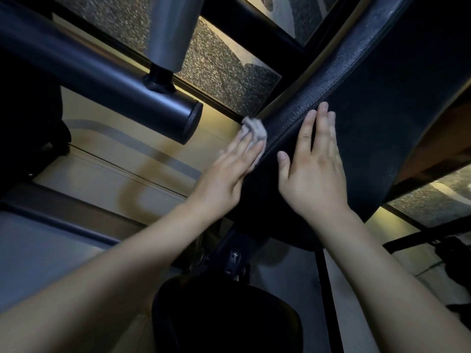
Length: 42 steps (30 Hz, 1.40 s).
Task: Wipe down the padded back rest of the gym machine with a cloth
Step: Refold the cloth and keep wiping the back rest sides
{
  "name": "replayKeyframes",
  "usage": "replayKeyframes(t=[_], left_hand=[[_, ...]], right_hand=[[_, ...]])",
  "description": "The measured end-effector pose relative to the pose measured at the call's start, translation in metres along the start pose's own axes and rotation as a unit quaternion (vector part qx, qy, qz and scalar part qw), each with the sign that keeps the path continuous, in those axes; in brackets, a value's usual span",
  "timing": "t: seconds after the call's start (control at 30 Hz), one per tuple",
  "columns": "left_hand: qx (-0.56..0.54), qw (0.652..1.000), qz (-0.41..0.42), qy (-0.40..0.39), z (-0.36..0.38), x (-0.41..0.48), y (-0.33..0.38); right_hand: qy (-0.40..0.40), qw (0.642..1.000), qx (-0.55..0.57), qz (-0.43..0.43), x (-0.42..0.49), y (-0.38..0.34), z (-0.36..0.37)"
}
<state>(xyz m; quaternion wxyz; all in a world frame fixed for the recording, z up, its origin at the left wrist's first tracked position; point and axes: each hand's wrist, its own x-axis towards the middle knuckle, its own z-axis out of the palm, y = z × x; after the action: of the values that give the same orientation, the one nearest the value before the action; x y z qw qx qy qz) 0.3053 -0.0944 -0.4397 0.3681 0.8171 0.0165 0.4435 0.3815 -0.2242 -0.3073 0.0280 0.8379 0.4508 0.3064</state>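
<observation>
Padded back rest [382, 118] of the machine runs slantwise past both grips. Its broad dark face lies under the right grip [313, 174] and its narrow side band against the left grip [229, 171].

The left grip is released, fingers straight, and presses a crumpled pale cloth [253, 131] flat to that side band. The cloth bunches out just beyond its fingertips. The right grip is likewise released and holds nothing, with palm and straight fingers laid flat on the pad's face, just across the stitched seam [288, 132] from the left one. It looks to be steadying the pad.

By the look of it, the wipe is under way and has reached the lower part of the side band. Beyond the cloth, further up the band, pale specks and scuffing show, so that stretch probably wants doing yet. Whether the wide face has been wiped cannot be told, as it is dark and shows no streaks.

Nearer the person than both grips sits the dark seat [224, 314]. Out past the left grip a black tube [107, 82] juts.
</observation>
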Motion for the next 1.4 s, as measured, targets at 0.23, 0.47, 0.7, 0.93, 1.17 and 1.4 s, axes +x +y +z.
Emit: replayKeyframes(t=[0.23,0.47,0.7,0.93,1.17,1.4], left_hand=[[-0.066,0.997,-0.038,-0.013,-0.004,0.003,0.003],[-0.151,0.981,-0.113,0.046,-0.011,0.016,0.016],[-0.249,0.947,-0.199,0.023,-0.019,0.054,0.014],[-0.356,0.88,-0.312,0.039,0.001,0.022,-0.012],[-0.269,0.946,-0.179,0.022,-0.008,0.049,0.014],[-0.065,0.981,-0.172,0.061,0.028,-0.023,0.011]], right_hand=[[-0.001,1.0,-0.003,0.006,-0.006,-0.011,0.01],[0.002,1.0,0.006,0.017,-0.006,-0.015,0.012],[0.0,0.999,-0.005,0.032,-0.004,-0.021,0.015],[0.002,1.0,0.0,0.026,-0.005,-0.02,0.015],[0.007,1.0,-0.002,0.019,-0.005,-0.019,0.017],[0.011,1.0,0.001,0.011,-0.006,-0.017,0.017]])
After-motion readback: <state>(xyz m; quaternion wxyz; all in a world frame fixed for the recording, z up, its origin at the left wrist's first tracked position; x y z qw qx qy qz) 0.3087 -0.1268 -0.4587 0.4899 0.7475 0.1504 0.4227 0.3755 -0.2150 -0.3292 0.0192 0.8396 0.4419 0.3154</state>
